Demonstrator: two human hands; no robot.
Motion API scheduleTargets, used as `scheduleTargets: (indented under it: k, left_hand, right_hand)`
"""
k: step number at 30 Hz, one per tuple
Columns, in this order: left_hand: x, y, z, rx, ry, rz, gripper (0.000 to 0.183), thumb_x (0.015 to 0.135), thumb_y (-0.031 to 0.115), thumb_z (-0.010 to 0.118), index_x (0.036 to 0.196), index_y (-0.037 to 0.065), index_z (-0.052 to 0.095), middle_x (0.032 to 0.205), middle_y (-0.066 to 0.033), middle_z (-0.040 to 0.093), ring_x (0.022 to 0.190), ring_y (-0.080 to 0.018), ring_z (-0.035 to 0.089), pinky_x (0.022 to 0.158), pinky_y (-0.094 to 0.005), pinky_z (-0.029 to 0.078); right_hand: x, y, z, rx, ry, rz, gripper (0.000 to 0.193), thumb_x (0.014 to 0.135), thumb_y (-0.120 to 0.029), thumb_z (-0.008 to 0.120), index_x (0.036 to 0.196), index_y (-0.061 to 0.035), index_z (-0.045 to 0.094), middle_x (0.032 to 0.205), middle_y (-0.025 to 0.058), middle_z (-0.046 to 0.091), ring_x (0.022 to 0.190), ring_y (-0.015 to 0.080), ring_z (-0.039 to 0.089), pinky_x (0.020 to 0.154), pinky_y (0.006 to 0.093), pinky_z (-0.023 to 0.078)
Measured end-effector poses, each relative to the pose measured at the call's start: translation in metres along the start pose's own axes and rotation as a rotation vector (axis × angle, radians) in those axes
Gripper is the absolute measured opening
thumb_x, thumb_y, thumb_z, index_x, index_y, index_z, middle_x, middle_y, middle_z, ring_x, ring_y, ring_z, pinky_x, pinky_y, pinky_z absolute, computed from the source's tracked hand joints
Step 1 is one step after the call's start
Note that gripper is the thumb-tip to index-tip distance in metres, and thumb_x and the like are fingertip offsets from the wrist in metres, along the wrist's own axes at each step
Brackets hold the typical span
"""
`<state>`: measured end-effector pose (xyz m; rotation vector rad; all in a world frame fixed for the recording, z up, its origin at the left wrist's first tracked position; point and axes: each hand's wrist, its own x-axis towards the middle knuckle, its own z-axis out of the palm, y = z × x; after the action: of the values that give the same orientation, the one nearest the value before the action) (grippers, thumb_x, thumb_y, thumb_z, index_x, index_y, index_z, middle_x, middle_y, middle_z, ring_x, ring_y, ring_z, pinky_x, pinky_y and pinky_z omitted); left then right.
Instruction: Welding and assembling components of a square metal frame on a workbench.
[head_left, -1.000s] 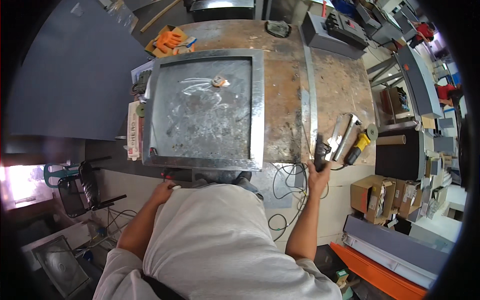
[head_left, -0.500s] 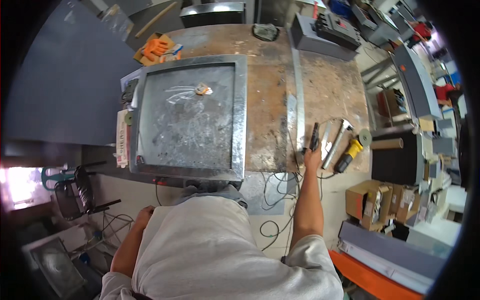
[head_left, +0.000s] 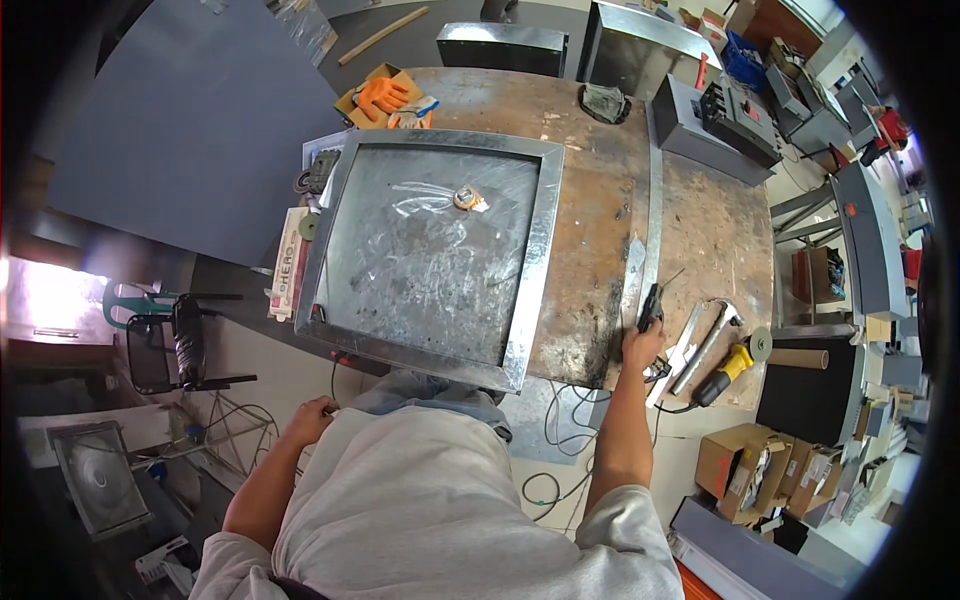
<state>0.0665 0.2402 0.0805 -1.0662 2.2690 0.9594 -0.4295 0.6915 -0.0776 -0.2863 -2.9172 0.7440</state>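
My right hand (head_left: pixel 643 345) is at the bench's near edge, wrapped around a black welding electrode holder (head_left: pixel 651 303) with a thin rod sticking out of its far end. Just right of it lie a flat metal strip (head_left: pixel 682 340), a hammer (head_left: pixel 708 345) and a yellow-black angle grinder (head_left: pixel 730 371) with a disc. My left hand (head_left: pixel 314 418) hangs by my side below the bench, its fingers curled and nothing visible in them. A square metal frame panel (head_left: pixel 535 270) lies on the bench before me, with a small tape measure (head_left: pixel 467 199) on its sheet.
The worn wooden bench (head_left: pixel 590 190) bears a box with orange gloves (head_left: pixel 382 96), a dark cloth pad (head_left: pixel 605 103) and a grey metal box (head_left: pixel 690 125). Cables (head_left: pixel 560 420) loop over the floor. Cardboard boxes (head_left: pixel 745 460) stand at right, a chair (head_left: pixel 185 340) at left.
The view has shifted, so the bench appears lower and farther right. My right hand still grips the electrode holder, whose rod now points to the far right. My left hand stays low.
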Motion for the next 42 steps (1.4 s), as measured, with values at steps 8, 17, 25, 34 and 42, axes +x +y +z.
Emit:
scheduleTargets:
  k: [8,17,25,34,42]
  left_hand:
    - [0.047,-0.049,-0.022,0.085,-0.104,-0.033,0.031,0.079,0.017,0.063,0.108,0.005,0.067,0.102,-0.0176,0.070,0.095,-0.0343,0.067,0.084,-0.0417,0.052]
    - [0.102,-0.014,-0.099,-0.041,-0.037,0.018,0.036,0.086,0.031,0.070,0.106,0.002,0.066,0.100,-0.0167,0.071,0.091,-0.0282,0.068,0.082,-0.0382,0.051]
    - [0.104,-0.091,-0.127,-0.108,-0.017,-0.098,0.032,0.084,0.025,0.072,0.105,0.002,0.066,0.097,-0.0169,0.070,0.089,-0.0270,0.068,0.079,-0.0366,0.051]
    - [0.143,-0.105,-0.151,-0.099,0.113,-0.097,0.023,0.083,0.019,0.072,0.094,0.000,0.066,0.083,-0.0166,0.068,0.076,-0.0297,0.067,0.071,-0.0380,0.051]
    - [0.225,-0.011,-0.147,-0.196,-0.008,0.319,0.018,0.084,0.015,0.072,0.095,0.001,0.065,0.085,-0.0154,0.066,0.078,-0.0281,0.067,0.070,-0.0373,0.051]
  right_hand:
    - [-0.069,-0.129,-0.018,0.312,-0.043,-0.377,0.048,0.080,-0.013,0.068,0.124,0.0009,0.051,0.118,0.0246,0.055,0.112,0.0433,0.052,0.098,0.0469,0.041]
    - [-0.126,-0.323,0.058,0.425,-0.395,-0.636,0.057,0.082,-0.017,0.069,0.132,-0.0027,0.046,0.130,0.0252,0.048,0.120,0.0435,0.047,0.101,0.0470,0.041]
    - [-0.088,-0.415,0.180,0.082,-0.321,-0.694,0.061,0.078,-0.023,0.073,0.133,-0.0133,0.049,0.138,0.0227,0.045,0.124,0.0398,0.045,0.096,0.0516,0.042]
    - [-0.086,-0.420,0.215,-0.076,-0.370,-0.631,0.059,0.081,-0.025,0.069,0.135,-0.0114,0.050,0.140,0.0197,0.043,0.130,0.0375,0.040,0.100,0.0519,0.037]
    - [-0.101,-0.408,0.161,0.022,-0.393,-0.593,0.062,0.080,-0.021,0.071,0.136,-0.0100,0.047,0.140,0.0212,0.044,0.130,0.0402,0.041,0.105,0.0490,0.037]
